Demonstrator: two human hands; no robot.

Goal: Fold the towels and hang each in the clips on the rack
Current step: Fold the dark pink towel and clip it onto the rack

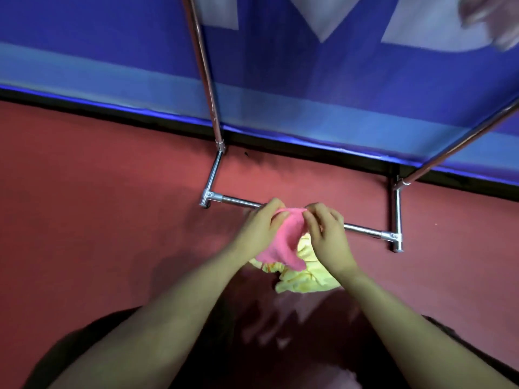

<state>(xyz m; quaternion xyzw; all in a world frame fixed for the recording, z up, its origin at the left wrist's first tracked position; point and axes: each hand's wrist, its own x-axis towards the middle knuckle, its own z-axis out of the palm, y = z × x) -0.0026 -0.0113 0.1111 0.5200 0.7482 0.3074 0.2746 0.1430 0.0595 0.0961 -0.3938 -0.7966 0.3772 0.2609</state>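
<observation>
Two hands work close together over the red floor [84,192], both pinching the top edge of a pink towel [280,242]. The left hand [259,224] grips one end of that edge between thumb and curled fingers; the right hand [327,234] pinches the other end just beside it, so the cloth bunches between them and hangs down in a loose fold. Below and just behind the pink towel, a yellow towel [303,279] lies crumpled on the floor, near the front bar of the rack [362,229] and partly hidden by the right wrist.

Several things could go wrong from here. With the two grips so near each other, the edge is not spread — a fold made now would likely come out uneven or twisted. The hanging end brushes the yellow towel, so lifting could drag or snag that one along. A pinch this light may also slip and drop the cloth onto the floor.

Farther off, the rack's uprights rise against a blue banner [112,51]. No clips show in this view, so the reach to them must be judged blind — a hurried lift could knock the folded cloth against the chrome posts and undo the fold.
</observation>
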